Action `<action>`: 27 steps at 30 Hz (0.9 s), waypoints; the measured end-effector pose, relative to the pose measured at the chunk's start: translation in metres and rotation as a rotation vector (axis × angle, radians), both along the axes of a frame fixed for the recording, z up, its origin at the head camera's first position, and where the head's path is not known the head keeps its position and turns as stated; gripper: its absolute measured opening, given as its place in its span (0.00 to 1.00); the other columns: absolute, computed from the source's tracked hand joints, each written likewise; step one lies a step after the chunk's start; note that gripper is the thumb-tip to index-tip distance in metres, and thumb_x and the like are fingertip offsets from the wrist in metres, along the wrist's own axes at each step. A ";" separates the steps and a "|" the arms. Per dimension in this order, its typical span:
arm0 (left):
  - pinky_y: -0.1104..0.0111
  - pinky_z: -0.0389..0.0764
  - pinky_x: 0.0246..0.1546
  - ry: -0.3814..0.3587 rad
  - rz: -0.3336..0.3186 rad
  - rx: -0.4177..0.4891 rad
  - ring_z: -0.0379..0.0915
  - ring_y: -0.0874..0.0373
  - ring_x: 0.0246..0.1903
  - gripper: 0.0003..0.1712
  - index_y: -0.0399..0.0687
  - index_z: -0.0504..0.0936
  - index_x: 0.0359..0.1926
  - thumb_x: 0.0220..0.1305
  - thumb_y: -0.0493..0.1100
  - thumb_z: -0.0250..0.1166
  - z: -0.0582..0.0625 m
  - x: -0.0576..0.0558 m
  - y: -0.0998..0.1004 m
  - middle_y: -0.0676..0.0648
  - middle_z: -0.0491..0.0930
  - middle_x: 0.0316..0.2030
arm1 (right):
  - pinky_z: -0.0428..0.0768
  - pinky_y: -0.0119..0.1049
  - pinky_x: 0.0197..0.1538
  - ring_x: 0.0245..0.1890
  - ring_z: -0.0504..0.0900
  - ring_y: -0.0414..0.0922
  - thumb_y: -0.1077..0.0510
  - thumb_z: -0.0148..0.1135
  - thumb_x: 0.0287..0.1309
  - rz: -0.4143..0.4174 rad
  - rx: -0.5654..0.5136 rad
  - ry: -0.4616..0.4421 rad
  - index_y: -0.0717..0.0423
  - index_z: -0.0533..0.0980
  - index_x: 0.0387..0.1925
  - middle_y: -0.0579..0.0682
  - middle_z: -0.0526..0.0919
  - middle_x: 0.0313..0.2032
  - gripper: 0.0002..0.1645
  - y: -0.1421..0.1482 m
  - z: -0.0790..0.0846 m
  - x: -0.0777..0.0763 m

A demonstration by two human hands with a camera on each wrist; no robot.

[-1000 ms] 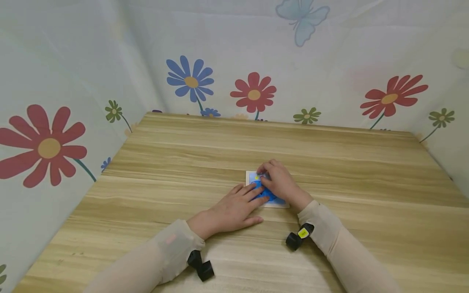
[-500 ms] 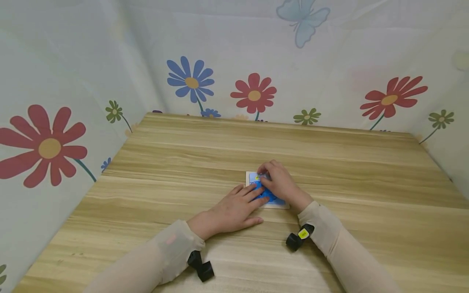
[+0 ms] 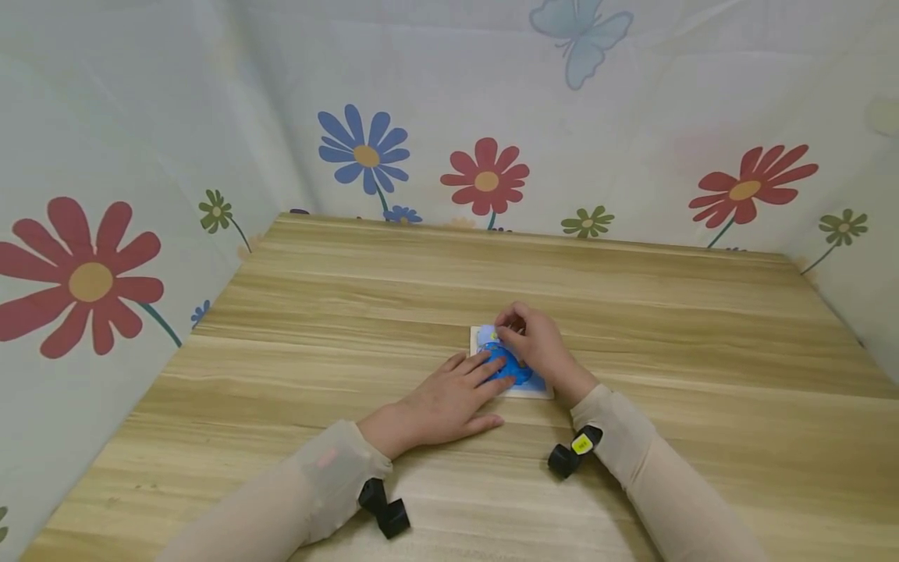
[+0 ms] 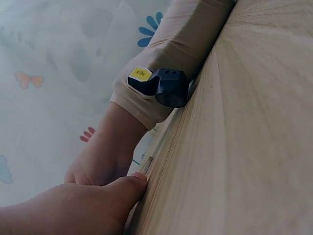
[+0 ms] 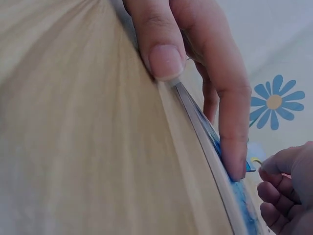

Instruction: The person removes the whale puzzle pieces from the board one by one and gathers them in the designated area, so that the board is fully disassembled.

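A small square puzzle board [image 3: 546, 395] with a pale rim and a blue picture lies on the wooden table. My left hand [image 3: 445, 402] rests palm down across it, fingers spread over the blue pieces [image 3: 520, 371]. In the right wrist view, a left fingertip presses on the blue surface while the thumb is at the board's edge. My right hand [image 3: 541, 343] pinches a light blue puzzle piece [image 5: 255, 155] with a yellow mark between thumb and index finger. That piece is tilted up at the board's far edge, and the fingers partly hide it.
The wooden table [image 3: 337, 312] reaches back to a white curtain [image 3: 449, 78] printed with flowers and a butterfly. Black wrist cameras [image 3: 385, 509] sit on both beige sleeves [image 3: 281, 492].
The light blue piece with the yellow mark has tipped up from the board in my right fingers, which have risen slightly. My left hand has stayed in place.
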State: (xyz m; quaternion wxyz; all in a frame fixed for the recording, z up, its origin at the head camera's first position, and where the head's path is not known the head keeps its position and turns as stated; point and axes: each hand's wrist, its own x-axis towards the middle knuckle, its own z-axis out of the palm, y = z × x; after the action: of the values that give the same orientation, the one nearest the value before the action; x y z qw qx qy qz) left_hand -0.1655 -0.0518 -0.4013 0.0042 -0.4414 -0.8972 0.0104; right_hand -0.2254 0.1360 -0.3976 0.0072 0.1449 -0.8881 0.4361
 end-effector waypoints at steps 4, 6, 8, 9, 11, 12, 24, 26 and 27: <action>0.51 0.58 0.70 -0.005 0.000 -0.004 0.46 0.50 0.75 0.35 0.58 0.59 0.73 0.71 0.65 0.44 0.002 -0.001 -0.001 0.47 0.55 0.74 | 0.74 0.28 0.33 0.31 0.76 0.43 0.62 0.58 0.64 -0.004 -0.047 -0.009 0.61 0.77 0.43 0.58 0.82 0.36 0.08 0.002 0.007 -0.002; 0.51 0.58 0.71 -0.012 0.000 -0.001 0.47 0.50 0.75 0.35 0.58 0.59 0.73 0.71 0.65 0.45 0.002 -0.001 -0.001 0.47 0.55 0.74 | 0.74 0.28 0.38 0.33 0.76 0.44 0.62 0.58 0.65 0.003 -0.059 -0.010 0.62 0.78 0.43 0.58 0.82 0.38 0.09 0.004 0.011 -0.002; 0.51 0.58 0.70 -0.009 -0.001 0.000 0.48 0.50 0.75 0.35 0.59 0.59 0.73 0.71 0.65 0.45 0.002 -0.001 -0.001 0.47 0.55 0.74 | 0.74 0.28 0.39 0.34 0.77 0.44 0.62 0.58 0.65 0.013 -0.066 -0.014 0.63 0.78 0.43 0.59 0.83 0.39 0.09 0.008 0.015 -0.001; 0.51 0.58 0.70 -0.004 -0.004 0.001 0.48 0.50 0.74 0.35 0.59 0.59 0.73 0.71 0.65 0.45 0.001 -0.001 -0.001 0.47 0.55 0.74 | 0.75 0.28 0.39 0.34 0.77 0.44 0.62 0.57 0.65 0.019 -0.071 -0.016 0.63 0.78 0.43 0.60 0.83 0.39 0.09 0.010 0.016 0.000; 0.51 0.59 0.70 0.005 -0.007 0.004 0.49 0.50 0.74 0.35 0.59 0.59 0.73 0.71 0.65 0.45 -0.001 0.000 0.000 0.48 0.55 0.74 | 0.76 0.27 0.38 0.34 0.78 0.43 0.62 0.57 0.65 0.027 -0.074 -0.016 0.65 0.78 0.43 0.61 0.83 0.39 0.10 0.015 0.019 0.001; 0.51 0.59 0.70 0.007 -0.009 0.003 0.50 0.50 0.74 0.35 0.59 0.59 0.73 0.71 0.65 0.45 -0.001 0.000 0.000 0.48 0.55 0.74 | 0.76 0.27 0.38 0.34 0.79 0.43 0.62 0.57 0.65 0.025 -0.072 -0.023 0.65 0.78 0.43 0.61 0.83 0.39 0.10 0.018 0.020 0.001; 0.52 0.60 0.70 -0.001 -0.001 0.036 0.50 0.51 0.74 0.34 0.60 0.59 0.73 0.71 0.66 0.45 -0.006 0.003 -0.002 0.49 0.56 0.74 | 0.82 0.36 0.39 0.33 0.80 0.44 0.64 0.55 0.65 -0.002 -0.030 -0.082 0.68 0.76 0.43 0.62 0.82 0.38 0.11 0.051 0.029 0.003; 0.52 0.60 0.70 -0.001 0.000 0.036 0.50 0.51 0.74 0.34 0.60 0.59 0.73 0.71 0.66 0.45 -0.005 0.003 -0.002 0.49 0.56 0.74 | 0.82 0.35 0.37 0.33 0.80 0.45 0.64 0.56 0.65 -0.011 -0.005 -0.082 0.68 0.76 0.43 0.62 0.82 0.36 0.10 0.056 0.030 0.002; 0.52 0.60 0.70 -0.002 0.001 0.038 0.50 0.51 0.74 0.34 0.60 0.59 0.73 0.71 0.65 0.45 -0.004 0.002 -0.003 0.49 0.56 0.74 | 0.82 0.35 0.36 0.32 0.80 0.45 0.64 0.56 0.65 -0.016 0.006 -0.081 0.68 0.77 0.43 0.61 0.82 0.36 0.10 0.058 0.030 0.002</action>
State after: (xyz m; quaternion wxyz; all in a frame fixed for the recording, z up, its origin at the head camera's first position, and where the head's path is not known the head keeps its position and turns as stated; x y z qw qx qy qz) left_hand -0.1632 -0.0546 -0.4053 0.0117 -0.4409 -0.8975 -0.0074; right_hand -0.2236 0.1944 -0.3672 -0.0257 0.1201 -0.8900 0.4391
